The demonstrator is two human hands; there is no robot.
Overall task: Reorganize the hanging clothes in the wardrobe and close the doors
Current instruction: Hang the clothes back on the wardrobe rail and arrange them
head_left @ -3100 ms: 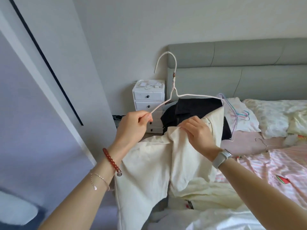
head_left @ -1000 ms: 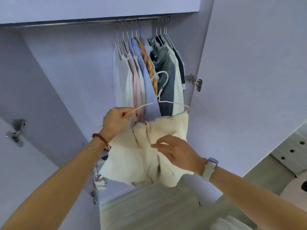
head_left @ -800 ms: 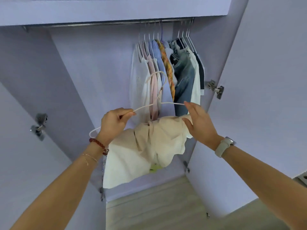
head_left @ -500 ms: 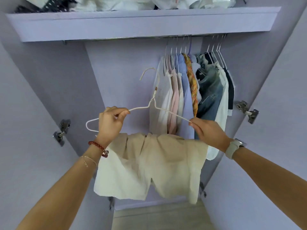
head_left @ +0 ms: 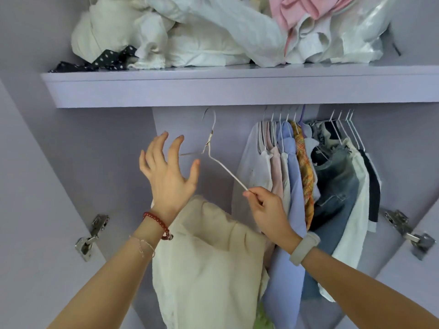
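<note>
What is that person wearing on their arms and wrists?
Both arms are bare, with no sleeves in view. The left wrist has a red bead bracelet and a thin silvery chain bracelet. The right wrist has a pale grey band, like a watch.

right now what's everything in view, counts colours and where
white wire hanger: one, white, hook up by the shelf edge, left of the hung row
cream garment: one, cream, draped low from the hanger, centre
hanging clothes: a packed row, count unclear; white, pink, blue, orange plaid, denim, dark; right part of the wardrobe
shelf: one, lilac, across the top
piled clothes: a heap, mostly white with pink, on the shelf
polka-dot fabric: one, black with white dots, shelf left
door hinges: two, metal, left and right
left hand: fingers spread, off the hanger
right hand: pinches the hanger's right arm
</note>
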